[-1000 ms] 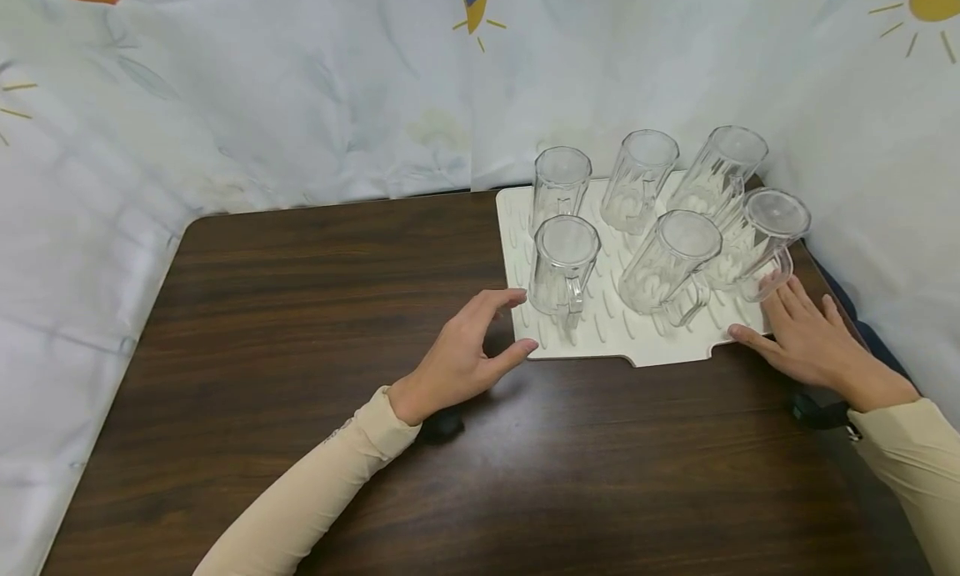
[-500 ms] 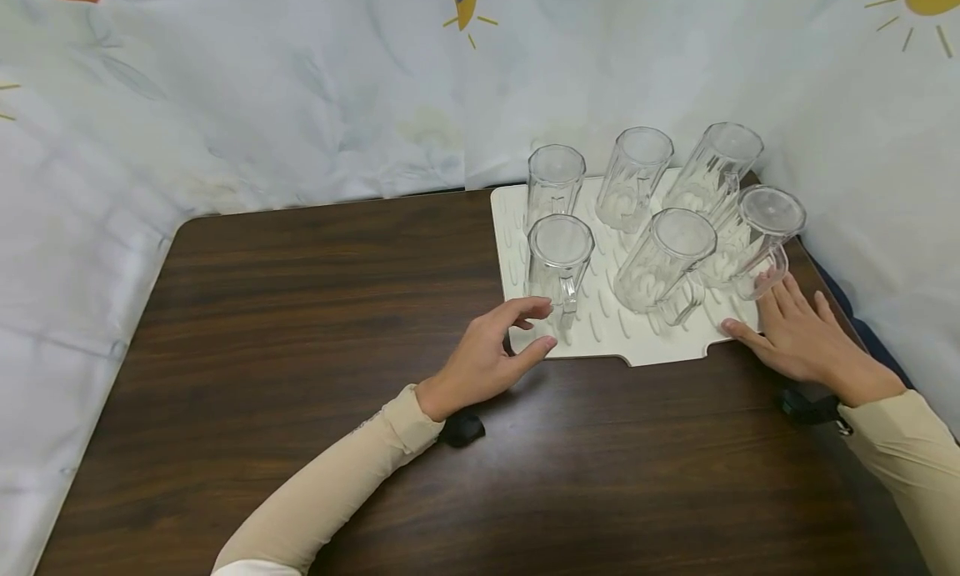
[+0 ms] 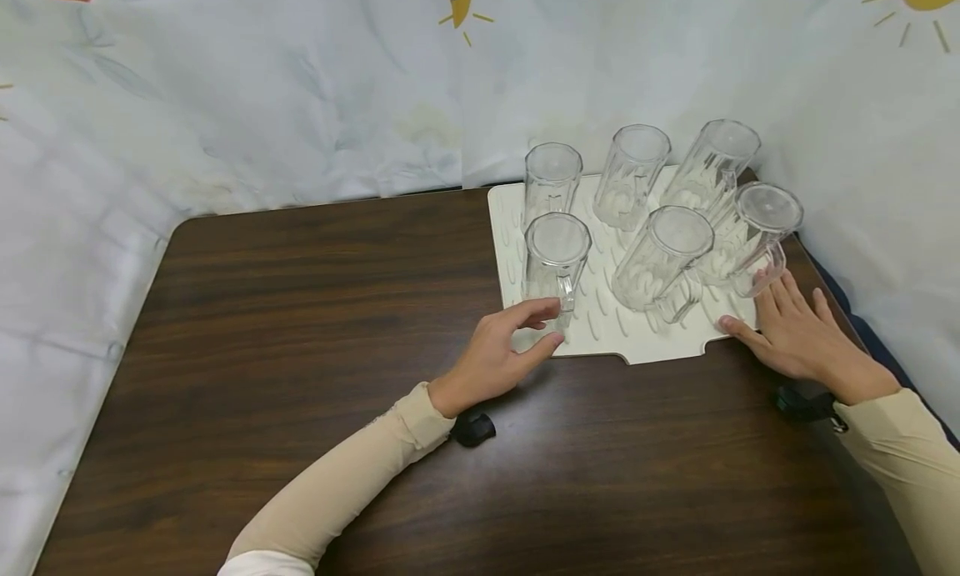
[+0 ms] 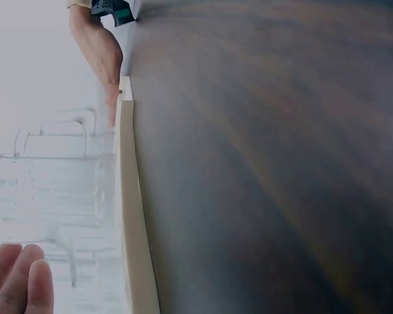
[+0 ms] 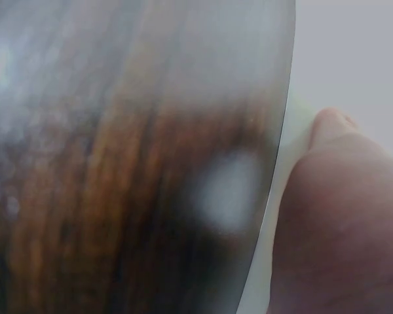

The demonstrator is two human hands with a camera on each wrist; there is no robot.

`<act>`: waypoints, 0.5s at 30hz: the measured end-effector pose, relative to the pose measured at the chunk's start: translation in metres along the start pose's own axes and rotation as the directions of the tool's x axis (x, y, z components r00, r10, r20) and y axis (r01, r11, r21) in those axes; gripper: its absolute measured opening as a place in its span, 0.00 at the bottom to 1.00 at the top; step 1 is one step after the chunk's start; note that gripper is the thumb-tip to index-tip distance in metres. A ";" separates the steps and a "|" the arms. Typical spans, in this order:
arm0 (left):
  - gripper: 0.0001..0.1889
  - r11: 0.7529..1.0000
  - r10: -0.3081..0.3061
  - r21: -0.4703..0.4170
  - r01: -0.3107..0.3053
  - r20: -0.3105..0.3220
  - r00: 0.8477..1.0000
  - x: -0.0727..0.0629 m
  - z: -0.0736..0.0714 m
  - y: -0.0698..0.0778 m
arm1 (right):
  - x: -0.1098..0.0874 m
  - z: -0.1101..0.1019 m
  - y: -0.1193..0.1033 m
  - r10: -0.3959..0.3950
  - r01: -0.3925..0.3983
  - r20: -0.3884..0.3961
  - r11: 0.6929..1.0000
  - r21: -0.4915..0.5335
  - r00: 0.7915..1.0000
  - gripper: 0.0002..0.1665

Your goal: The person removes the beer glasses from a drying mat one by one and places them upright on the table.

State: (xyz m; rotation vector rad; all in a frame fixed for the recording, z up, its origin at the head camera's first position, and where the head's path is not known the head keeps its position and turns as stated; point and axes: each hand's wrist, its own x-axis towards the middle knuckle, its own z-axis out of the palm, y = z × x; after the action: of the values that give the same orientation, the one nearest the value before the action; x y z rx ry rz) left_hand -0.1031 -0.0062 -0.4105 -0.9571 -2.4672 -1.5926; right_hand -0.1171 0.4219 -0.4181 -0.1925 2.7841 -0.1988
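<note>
My left hand (image 3: 491,361) hovers at the front-left corner of a white ridged tray (image 3: 592,336). Its thumb and fingers are bent with a gap between them, close by the handle of a clear glass mug (image 3: 557,247). Fingertips (image 4: 39,288) of this hand also show in the left wrist view, beside the glass. At the tray's front-right corner rests my right hand (image 3: 802,334), fingers spread, near the handle of another glass mug (image 3: 768,213). In the right wrist view the thumb (image 5: 334,216) lies along the pale tray edge.
Several more glass mugs, among them a front middle mug (image 3: 663,259) and a back mug (image 3: 633,172), stand in two rows on the tray. A dark wood table (image 3: 322,309) lies below. White printed curtains (image 3: 315,84) surround its back and sides.
My left hand has moved right, from the tray's left edge to over its front-left corner by the mug handle. The right hand has stayed in place; the view has shifted slightly.
</note>
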 end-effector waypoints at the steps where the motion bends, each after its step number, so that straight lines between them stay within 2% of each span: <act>1: 0.21 1.000 0.000 0.000 0.000 0.001 1.000 0.000 0.001 0.000 | 0.000 0.000 0.000 0.000 0.000 0.003 1.000 0.002 1.000 0.60; 10: 0.18 0.999 0.040 0.001 -0.040 -0.023 0.999 0.007 0.010 -0.002 | 0.000 -0.002 -0.001 0.011 -0.011 0.025 1.000 0.004 1.000 0.60; 15: 0.15 0.999 0.039 -0.005 -0.040 -0.045 0.998 0.009 0.012 -0.003 | 0.001 -0.003 -0.002 0.008 -0.009 0.029 1.000 0.003 1.000 0.60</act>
State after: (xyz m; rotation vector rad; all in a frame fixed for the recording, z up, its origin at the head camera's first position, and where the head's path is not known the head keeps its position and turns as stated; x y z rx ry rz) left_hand -0.1089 0.0077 -0.4154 -0.9543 -2.4007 -1.5919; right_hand -0.1183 0.4205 -0.4154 -0.1814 2.7550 -0.1964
